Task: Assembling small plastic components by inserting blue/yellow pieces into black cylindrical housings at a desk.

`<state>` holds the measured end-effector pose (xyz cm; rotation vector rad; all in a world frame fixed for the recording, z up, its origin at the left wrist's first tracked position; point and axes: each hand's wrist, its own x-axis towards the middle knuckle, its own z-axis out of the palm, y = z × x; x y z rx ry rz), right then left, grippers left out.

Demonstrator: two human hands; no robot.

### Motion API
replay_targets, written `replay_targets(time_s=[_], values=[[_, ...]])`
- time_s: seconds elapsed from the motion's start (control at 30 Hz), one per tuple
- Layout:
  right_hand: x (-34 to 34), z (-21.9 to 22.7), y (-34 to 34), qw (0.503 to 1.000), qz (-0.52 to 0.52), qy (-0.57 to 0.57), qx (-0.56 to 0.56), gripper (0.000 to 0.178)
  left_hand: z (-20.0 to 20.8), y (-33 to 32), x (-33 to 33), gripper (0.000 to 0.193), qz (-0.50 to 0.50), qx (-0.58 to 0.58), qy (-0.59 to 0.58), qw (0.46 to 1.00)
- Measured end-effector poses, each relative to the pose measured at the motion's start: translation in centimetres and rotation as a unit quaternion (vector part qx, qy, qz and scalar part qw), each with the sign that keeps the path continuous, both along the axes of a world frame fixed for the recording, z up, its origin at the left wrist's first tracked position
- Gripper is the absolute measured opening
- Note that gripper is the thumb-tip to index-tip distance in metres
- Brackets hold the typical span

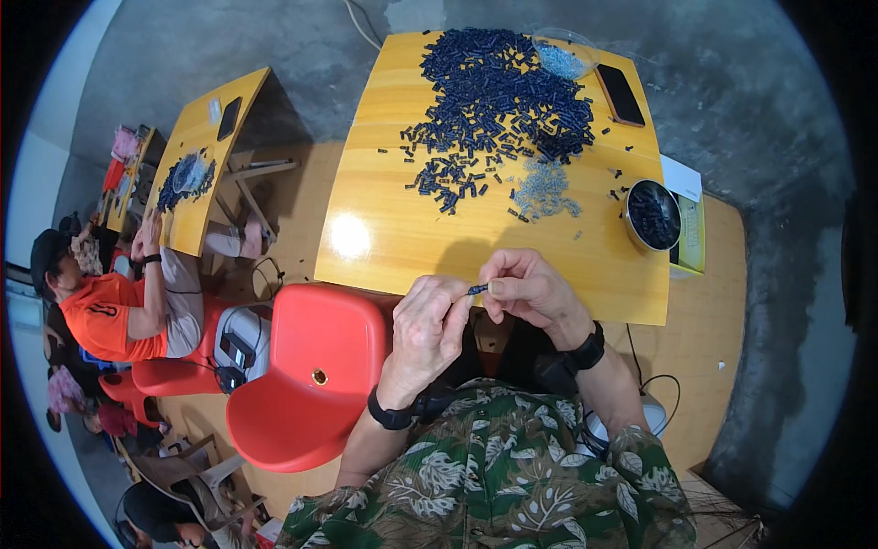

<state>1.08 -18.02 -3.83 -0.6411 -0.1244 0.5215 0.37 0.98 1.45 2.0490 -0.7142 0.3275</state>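
Observation:
Just past the near edge of the yellow wooden table (375, 197), my two hands meet over a small dark cylindrical plastic piece (476, 289). My left hand (422, 322) pinches its left end between thumb and finger. The right end is in the fingertips of my right hand (530, 293). Whether it is one part or two joined is too small to tell. A large heap of similar dark pieces (498, 91) covers the far middle of the table. Closer to me lies a small spread of clear, pale little parts (545, 190).
A bowl (632, 231) of dark pieces sits at the table's right edge, beside a yellow-and-white box (690, 224). At the back are a clear round tub (588, 46) and a phone (622, 95). A red chair (306, 366) stands left; a person in orange (105, 316) works at another table.

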Motion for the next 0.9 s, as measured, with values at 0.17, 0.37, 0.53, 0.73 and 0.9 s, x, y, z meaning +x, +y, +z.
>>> replay_targets(time_s=[0.17,0.37,0.53,0.73,0.9], values=[[0.5,0.3,0.0,1.000,0.005,-0.012,-0.017,0.011,0.4,-0.2,-0.2,0.009,0.026,0.018,-0.015,0.999],[1.3,0.1,-0.3,0.998,0.058,0.008,0.027,0.011,0.2,-0.4,-0.1,0.011,0.024,0.046,-0.038,0.998],[1.5,0.7,-0.5,0.996,0.079,0.010,-0.032,0.011,0.0,-0.5,-0.1,0.012,0.029,0.049,-0.044,0.997],[1.0,0.2,0.2,0.997,0.061,0.024,0.035,0.014,0.1,-0.6,-0.3,0.011,0.035,0.018,-0.030,0.999],[0.8,-0.8,0.9,0.997,0.040,0.022,0.055,0.026,0.1,-0.5,-0.7,0.010,0.062,0.019,-0.018,0.998]])
